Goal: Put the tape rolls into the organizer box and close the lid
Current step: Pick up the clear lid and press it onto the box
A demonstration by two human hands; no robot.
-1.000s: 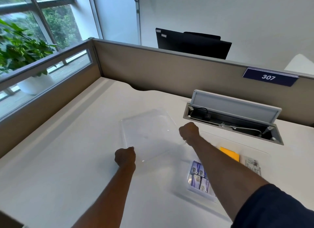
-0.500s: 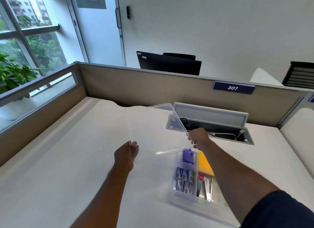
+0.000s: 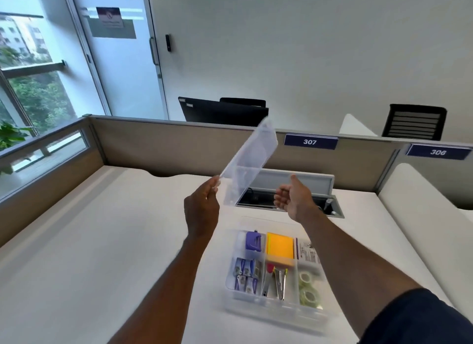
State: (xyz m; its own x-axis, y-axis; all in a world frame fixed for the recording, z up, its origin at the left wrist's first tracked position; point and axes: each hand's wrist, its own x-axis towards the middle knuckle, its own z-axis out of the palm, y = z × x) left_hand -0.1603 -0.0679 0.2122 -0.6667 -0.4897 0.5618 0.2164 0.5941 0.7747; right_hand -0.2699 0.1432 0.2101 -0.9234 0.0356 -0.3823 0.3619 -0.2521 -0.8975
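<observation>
Lid [image 3: 249, 164] held aloft, tilted, pinched at its near corner by left hand [image 3: 202, 210]; fingers [image 3: 213, 187] clamped on the edge. Right hand [image 3: 294, 195] just beside lid, fingers spread, gripping nothing. Tape rolls [image 3: 308, 288] already in near-right compartment of box [image 3: 275, 315] on counter [image 3: 89, 254]; box open. Risks, as judged: one-corner pinch on slick clear plastic may slip or swing; lid set down skewed would not seat; rolls standing proud could block closure.

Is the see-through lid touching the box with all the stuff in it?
Apart. The head view shows the lid held up in the air by the left hand, with bare desk between it and the organizer box below.
</observation>
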